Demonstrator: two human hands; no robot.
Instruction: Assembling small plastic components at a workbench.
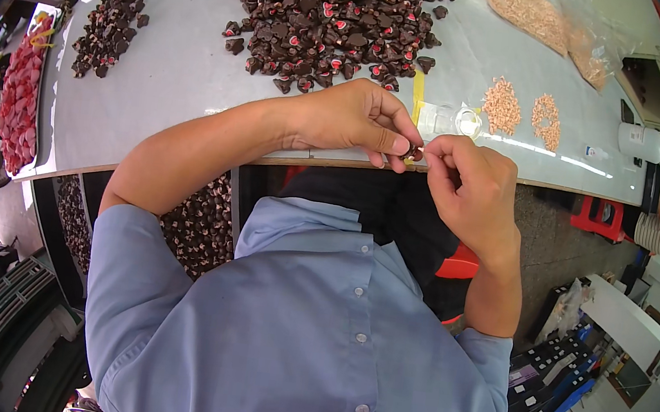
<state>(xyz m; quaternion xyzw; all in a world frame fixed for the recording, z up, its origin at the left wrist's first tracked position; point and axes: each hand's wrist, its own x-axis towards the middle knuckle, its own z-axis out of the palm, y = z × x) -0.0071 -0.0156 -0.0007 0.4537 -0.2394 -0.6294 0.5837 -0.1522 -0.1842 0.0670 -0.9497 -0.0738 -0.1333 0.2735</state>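
At the table's near edge, my left hand [352, 122] pinches a small dark brown piece [412, 153] between thumb and fingers. My right hand [472, 178] meets it from the right, its thumb and forefinger closed on a tiny pale bit [423, 149] against the brown piece. Just beyond the hands lies a small clear plastic container [439, 121] with a round white part. A large heap of dark brown pieces [337, 17], many with red and white spots, spreads across the table beyond my left hand. Two small piles of pale pinkish bits [502, 105] lie beyond my right hand.
A smaller pile of brown pieces [110, 27] lies at the left. Clear bags of pale bits [527, 12] rest at the far right, near a white bottle [641, 143]. A tray of red pieces [22, 98] stands left. Below the table edge sits a bin of brown pieces [200, 227].
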